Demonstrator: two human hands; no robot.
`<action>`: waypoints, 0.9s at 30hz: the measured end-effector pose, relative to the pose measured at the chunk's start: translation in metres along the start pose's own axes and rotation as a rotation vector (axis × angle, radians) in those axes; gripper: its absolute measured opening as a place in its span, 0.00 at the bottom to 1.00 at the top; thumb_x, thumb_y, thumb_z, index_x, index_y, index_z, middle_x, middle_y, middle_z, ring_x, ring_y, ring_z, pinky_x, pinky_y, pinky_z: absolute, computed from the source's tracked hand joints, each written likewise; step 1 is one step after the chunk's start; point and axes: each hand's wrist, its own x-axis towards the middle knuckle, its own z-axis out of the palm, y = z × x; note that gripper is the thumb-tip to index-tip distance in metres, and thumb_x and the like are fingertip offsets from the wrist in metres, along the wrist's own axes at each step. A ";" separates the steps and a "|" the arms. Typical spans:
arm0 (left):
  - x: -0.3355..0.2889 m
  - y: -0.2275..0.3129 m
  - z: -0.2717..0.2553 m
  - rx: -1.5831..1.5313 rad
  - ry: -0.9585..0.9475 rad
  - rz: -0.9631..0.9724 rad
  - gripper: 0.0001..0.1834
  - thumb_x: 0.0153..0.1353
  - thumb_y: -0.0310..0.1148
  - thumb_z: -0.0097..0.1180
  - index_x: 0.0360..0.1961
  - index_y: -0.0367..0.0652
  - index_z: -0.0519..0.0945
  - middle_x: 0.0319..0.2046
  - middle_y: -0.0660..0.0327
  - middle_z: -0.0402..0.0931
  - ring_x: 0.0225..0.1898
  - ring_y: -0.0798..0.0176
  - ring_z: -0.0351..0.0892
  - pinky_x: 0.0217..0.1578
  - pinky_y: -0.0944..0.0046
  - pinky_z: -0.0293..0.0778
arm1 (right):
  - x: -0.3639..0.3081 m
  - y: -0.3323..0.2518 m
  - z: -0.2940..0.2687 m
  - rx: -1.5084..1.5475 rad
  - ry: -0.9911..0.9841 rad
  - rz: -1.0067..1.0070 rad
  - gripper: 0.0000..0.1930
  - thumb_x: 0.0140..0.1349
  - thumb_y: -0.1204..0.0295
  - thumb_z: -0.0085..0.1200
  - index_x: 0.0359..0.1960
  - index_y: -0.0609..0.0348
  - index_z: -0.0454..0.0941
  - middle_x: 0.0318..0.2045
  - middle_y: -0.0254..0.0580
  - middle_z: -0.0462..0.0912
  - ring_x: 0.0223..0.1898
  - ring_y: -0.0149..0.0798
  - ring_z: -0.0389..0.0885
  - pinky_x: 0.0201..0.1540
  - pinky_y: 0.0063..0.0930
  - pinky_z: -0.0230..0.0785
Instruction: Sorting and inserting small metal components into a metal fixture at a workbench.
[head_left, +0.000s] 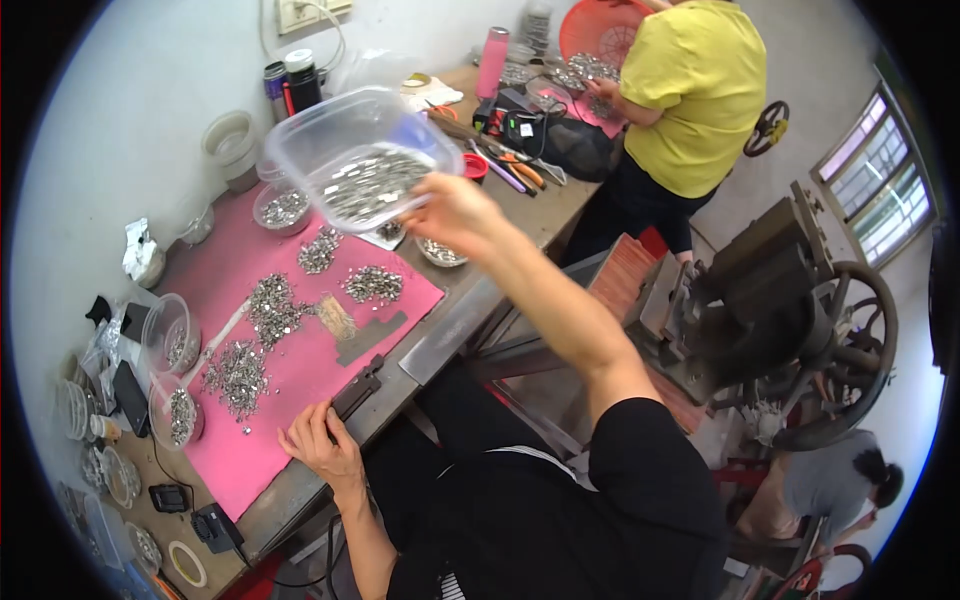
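One-handed hold on a loaded tub above the sorted-looking heaps.
At the left edge of my flat pink mat (410, 278) stand clear round plastic cups (157, 425), which a careless sweep could knock. Just inside, a loose heap of small silver metal pieces (237, 378) could scatter if brushed. At the mat's near edge my left hand (325, 447) rests, fingers loosely spread, nothing showing in them. Over the mat's far side hangs the clear rectangular plastic tub (290, 150) of silver pieces; my right hand (452, 215) grips only its near right corner, so weight could tip it, mixing contents with heaps below.
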 end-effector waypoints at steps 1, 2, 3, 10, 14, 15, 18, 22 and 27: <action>0.000 0.001 -0.002 0.002 0.014 -0.008 0.08 0.64 0.27 0.57 0.43 0.45 0.83 0.41 0.62 0.78 0.48 0.58 0.76 0.68 0.39 0.50 | -0.016 -0.017 -0.013 -0.038 0.072 -0.055 0.09 0.60 0.74 0.52 0.39 0.63 0.70 0.35 0.52 0.79 0.34 0.47 0.80 0.37 0.33 0.74; 0.001 0.002 -0.001 -0.001 0.017 -0.011 0.08 0.64 0.27 0.57 0.43 0.45 0.83 0.41 0.62 0.78 0.48 0.58 0.76 0.68 0.40 0.49 | -0.030 -0.034 -0.033 -0.026 0.115 -0.100 0.10 0.60 0.74 0.52 0.41 0.65 0.69 0.36 0.53 0.79 0.35 0.47 0.80 0.37 0.33 0.74; 0.001 0.001 0.000 -0.005 0.007 -0.005 0.08 0.65 0.27 0.56 0.44 0.45 0.83 0.42 0.61 0.78 0.49 0.58 0.76 0.68 0.40 0.49 | -0.042 -0.049 -0.050 -0.049 0.155 -0.175 0.12 0.61 0.74 0.51 0.43 0.67 0.69 0.37 0.55 0.79 0.35 0.46 0.79 0.37 0.33 0.75; -0.001 -0.002 0.002 0.023 0.003 0.009 0.07 0.67 0.28 0.55 0.44 0.45 0.83 0.43 0.61 0.79 0.49 0.58 0.77 0.69 0.42 0.50 | -0.074 -0.133 -0.177 -0.003 0.567 -0.415 0.15 0.61 0.78 0.44 0.49 0.71 0.65 0.46 0.67 0.75 0.41 0.55 0.79 0.43 0.45 0.78; -0.001 -0.001 0.000 0.047 0.000 0.000 0.08 0.67 0.28 0.55 0.44 0.44 0.83 0.43 0.61 0.79 0.49 0.57 0.77 0.69 0.42 0.50 | -0.073 -0.178 -0.237 0.126 0.573 -0.484 0.16 0.62 0.79 0.43 0.52 0.71 0.62 0.46 0.68 0.73 0.41 0.57 0.78 0.42 0.44 0.81; -0.001 -0.001 0.000 0.050 -0.003 0.000 0.08 0.66 0.27 0.55 0.44 0.45 0.83 0.42 0.61 0.78 0.49 0.57 0.76 0.69 0.40 0.49 | -0.070 -0.186 -0.246 0.133 0.581 -0.501 0.16 0.62 0.79 0.43 0.52 0.70 0.62 0.46 0.67 0.73 0.41 0.57 0.78 0.41 0.44 0.81; -0.003 0.000 0.002 0.071 0.010 -0.010 0.09 0.64 0.26 0.56 0.44 0.45 0.83 0.42 0.61 0.77 0.48 0.57 0.76 0.69 0.39 0.49 | -0.053 -0.203 -0.267 0.183 0.626 -0.583 0.16 0.63 0.79 0.43 0.53 0.70 0.63 0.47 0.65 0.72 0.41 0.56 0.78 0.42 0.45 0.81; -0.001 0.003 0.001 0.086 0.014 -0.007 0.09 0.63 0.26 0.56 0.43 0.44 0.83 0.40 0.60 0.77 0.47 0.57 0.76 0.69 0.40 0.50 | -0.046 -0.215 -0.290 0.141 0.640 -0.615 0.16 0.63 0.78 0.44 0.51 0.71 0.63 0.45 0.63 0.71 0.40 0.53 0.77 0.42 0.46 0.81; 0.001 0.004 0.000 0.097 0.008 0.003 0.08 0.63 0.26 0.56 0.42 0.43 0.82 0.39 0.59 0.77 0.45 0.56 0.77 0.68 0.41 0.53 | -0.049 -0.217 -0.298 0.180 0.662 -0.576 0.13 0.61 0.79 0.43 0.45 0.75 0.63 0.44 0.65 0.72 0.38 0.54 0.79 0.42 0.44 0.81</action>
